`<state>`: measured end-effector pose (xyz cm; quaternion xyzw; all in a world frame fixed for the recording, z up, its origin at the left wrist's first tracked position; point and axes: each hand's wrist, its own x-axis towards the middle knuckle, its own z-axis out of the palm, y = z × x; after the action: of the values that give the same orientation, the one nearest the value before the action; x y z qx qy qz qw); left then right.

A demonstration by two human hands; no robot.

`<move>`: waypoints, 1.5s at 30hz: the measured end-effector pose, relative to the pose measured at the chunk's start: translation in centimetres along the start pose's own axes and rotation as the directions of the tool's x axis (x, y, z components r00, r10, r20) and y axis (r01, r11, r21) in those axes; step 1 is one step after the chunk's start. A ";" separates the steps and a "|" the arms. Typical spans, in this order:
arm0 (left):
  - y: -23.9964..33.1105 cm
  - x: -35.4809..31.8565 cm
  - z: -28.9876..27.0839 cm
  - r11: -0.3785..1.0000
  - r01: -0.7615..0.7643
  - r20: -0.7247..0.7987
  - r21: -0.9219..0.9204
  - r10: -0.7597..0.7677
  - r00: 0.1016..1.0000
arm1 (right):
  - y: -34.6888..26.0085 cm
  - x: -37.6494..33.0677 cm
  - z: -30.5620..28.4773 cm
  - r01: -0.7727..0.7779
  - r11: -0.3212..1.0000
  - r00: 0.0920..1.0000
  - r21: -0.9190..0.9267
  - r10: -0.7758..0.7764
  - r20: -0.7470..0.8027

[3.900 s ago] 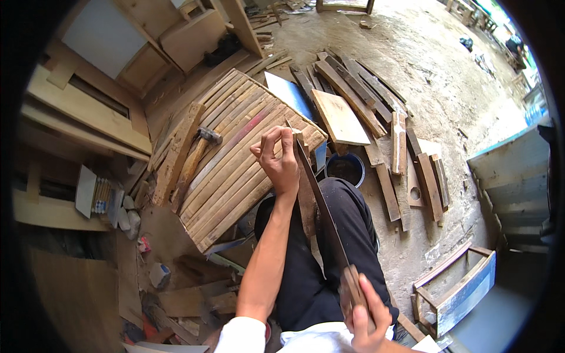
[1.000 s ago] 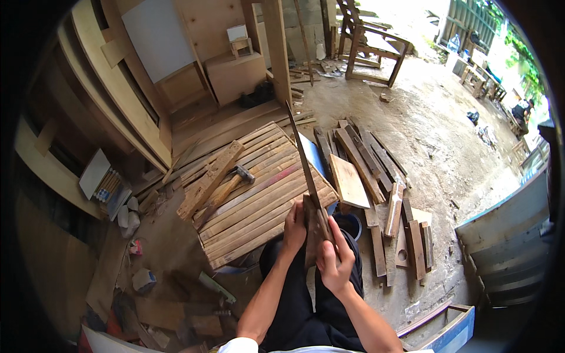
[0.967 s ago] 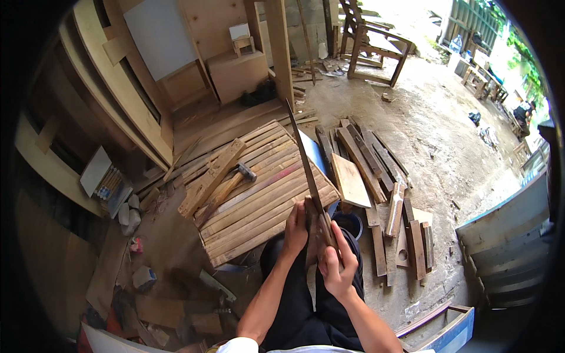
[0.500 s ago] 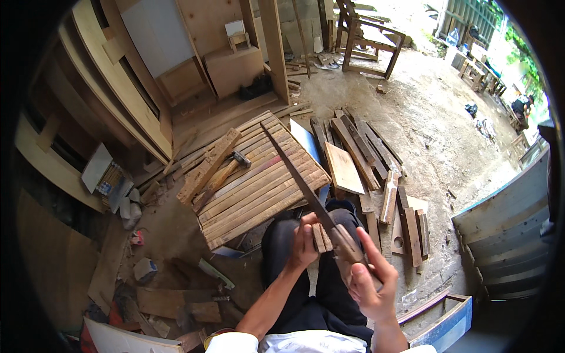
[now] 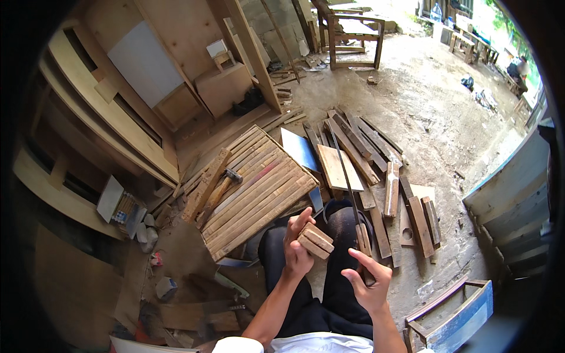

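Observation:
My left hand (image 5: 296,252) is raised over my lap and holds two small wooden blocks (image 5: 315,240) stacked together. My right hand (image 5: 369,281) grips the wooden handle of a hand saw (image 5: 362,240). Its thin dark blade runs up and away from me, over the plank pile. The two hands are a short distance apart and do not touch. I sit with dark trousers (image 5: 338,276) visible below both hands.
A slatted wooden panel (image 5: 259,194) lies on the ground in front, with a hammer (image 5: 226,180) on it. Several loose planks (image 5: 382,170) and a blue board (image 5: 299,149) lie to the right. A blue-edged crate (image 5: 456,309) sits lower right; wooden frames (image 5: 106,117) lean on the left.
Both hands were together on the saw. Now they have parted: the left holds small blocks, and the right keeps the saw, which has swung to the right.

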<state>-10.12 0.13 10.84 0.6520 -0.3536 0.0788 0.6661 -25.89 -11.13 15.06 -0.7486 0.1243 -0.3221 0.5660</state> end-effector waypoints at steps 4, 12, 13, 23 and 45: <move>2.1 -0.6 -0.4 0.987 -0.097 -0.028 0.125 0.101 0.994 | 0.7 0.4 1.1 0.098 0.995 0.994 0.012 -0.099 0.040; 6.0 -4.5 -0.1 0.982 -0.084 0.100 -0.171 0.102 0.990 | 1.2 1.3 1.0 0.081 0.985 0.983 0.150 -0.104 0.152; 6.0 -4.6 -0.3 0.971 -0.060 0.109 -0.231 0.087 0.990 | 1.4 1.1 1.2 0.080 0.983 0.979 0.165 -0.109 0.171; 2.9 -4.4 -4.5 0.932 0.206 0.049 -0.298 -0.201 0.978 | 2.1 1.9 4.7 0.085 0.989 0.981 0.124 -0.105 0.165; -11.8 3.1 -5.1 0.932 0.282 -0.413 -0.227 -0.355 0.839 | 2.1 -6.7 3.3 -0.401 0.865 0.915 0.302 0.366 0.170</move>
<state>0.73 2.15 3.56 0.6114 -0.0823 0.0862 0.7823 -28.59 -5.58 10.33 -0.6196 0.1844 -0.1786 0.7418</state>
